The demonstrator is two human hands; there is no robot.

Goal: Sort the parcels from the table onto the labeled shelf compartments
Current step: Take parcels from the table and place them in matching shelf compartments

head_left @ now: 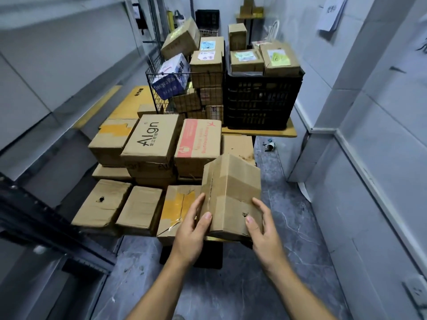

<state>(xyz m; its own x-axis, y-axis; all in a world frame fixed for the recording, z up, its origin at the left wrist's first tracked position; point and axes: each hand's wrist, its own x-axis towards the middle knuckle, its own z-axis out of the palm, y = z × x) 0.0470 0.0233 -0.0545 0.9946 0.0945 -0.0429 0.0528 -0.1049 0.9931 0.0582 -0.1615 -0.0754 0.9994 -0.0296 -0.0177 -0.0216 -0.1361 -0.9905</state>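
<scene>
- You are gripping a taped brown parcel (231, 195) with both hands. Your left hand (191, 229) is clasping its left edge and your right hand (263, 229) its right edge.
- Your fingers (206, 219) are curling round the parcel's sides, with both thumbs pressing on the face turned toward you.
- The parcel is tilting up at the near end of the counter (265, 132). Whether its lower edge is touching the surface, I cannot tell.
- Just left of your fingers, a carton with yellow tape (178, 204) is lying flat on the counter, with two more plain cartons lying beside it.
- Beyond your fingers, a carton printed "Align" (150, 139) and a red-printed carton (198, 139) are sitting side by side on top of a stack.
- Farther beyond them, a wire basket (157, 88) and a black crate (261, 105) are standing next to each other, both heaped with labelled cartons.
- Below your wrists, a grey marbled floor (254, 285) is running along a narrow aisle.
- Left of your fingers, a dark metal shelf rack (34, 218) is lining a pale wall.
- Right of your fingers, a pale panelled wall (381, 135) is closing in, with a paper sheet (331, 15) hanging high on it.
</scene>
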